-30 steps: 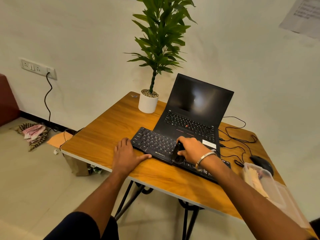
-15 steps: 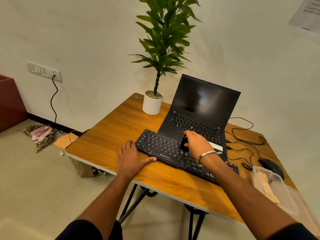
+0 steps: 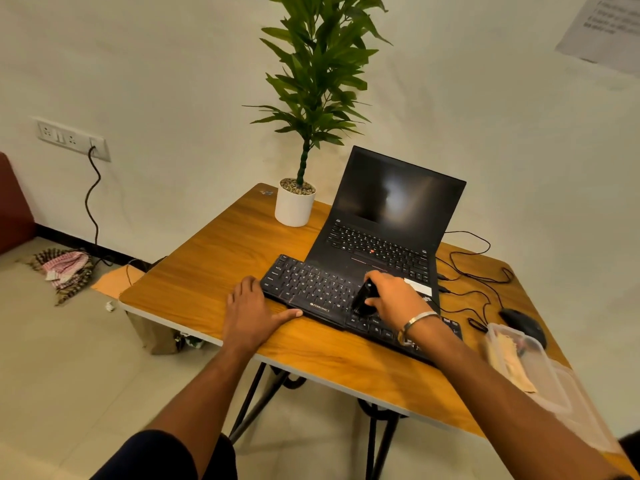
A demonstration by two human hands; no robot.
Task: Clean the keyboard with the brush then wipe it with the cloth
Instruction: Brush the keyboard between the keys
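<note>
A black keyboard lies across the wooden table, in front of an open black laptop. My right hand grips a black brush whose bristles touch the keys near the keyboard's middle. My left hand rests flat on the table at the keyboard's left front corner, thumb along its front edge. A clear plastic box at the right holds a beige cloth.
A potted plant stands at the table's back, left of the laptop. A black mouse and loose cables lie right of the laptop. On the floor at left lie a checked rag and a paper bag under the table edge.
My right hand with the brush swept from the keyboard's front edge up to its top rows, then back down toward the middle. My left hand stayed in place. The view shifted slightly.
</note>
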